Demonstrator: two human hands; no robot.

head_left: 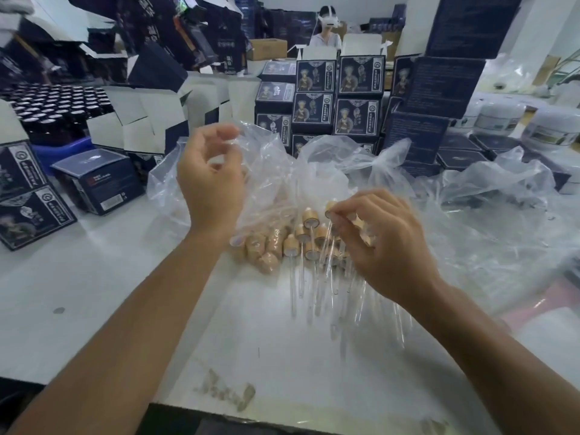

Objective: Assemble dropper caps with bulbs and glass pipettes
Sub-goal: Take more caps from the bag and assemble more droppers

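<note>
This was a packing room, the kind where small goods got put into boxes. Dark blue printed boxes stood in tall stacks all over the long white table, and more folded, open boxes waited on the left. Rows of dark bottles sat in a blue tray, and white jars stood on the right. Clear plastic bags lay about (crumpled and loose). Another person sat at the far end.

Head view — looks forward, down, close over table.
</note>
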